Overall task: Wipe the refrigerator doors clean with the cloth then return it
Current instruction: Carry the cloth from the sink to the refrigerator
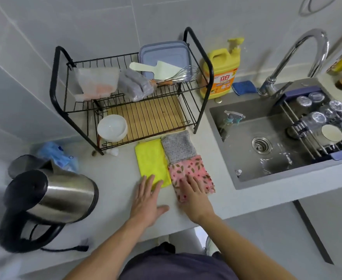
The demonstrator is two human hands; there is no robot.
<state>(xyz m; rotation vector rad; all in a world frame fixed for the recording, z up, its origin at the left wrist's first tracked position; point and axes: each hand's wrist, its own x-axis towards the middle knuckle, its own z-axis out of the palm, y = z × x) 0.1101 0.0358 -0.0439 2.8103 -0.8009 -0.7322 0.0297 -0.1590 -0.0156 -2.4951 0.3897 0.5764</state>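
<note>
— What is closest?

— Two bare forearms reach over the pale counter [115, 178]; the left hand [148, 201] lies flat, fingers straight and close together, thumb stuck out to the side; its fingertips rest on the near end of a yellow cloth [152, 160].

— And the other one?

— The right hand [194, 197] presses flat on a pink cloth [190, 170] with a leaf pattern; its fingers are straight and slightly apart; neither hand grips anything.

— Where is the wiping cloth?

— Three folded cloths lie on the counter, touching; the yellow and the pink side by side, a grey cloth [178, 146] just behind the pink; which of them is the wiping one I cannot tell.

— Around them?

— A steel kettle [51, 197] stands well to the left; behind the cloths is a black wire dish rack [186, 93] with a white bowl [112, 127] on its lower shelf; to the right is the sink [246, 158], with the curved tap [299, 57] and a yellow soap bottle [219, 75] beyond it.
</note>
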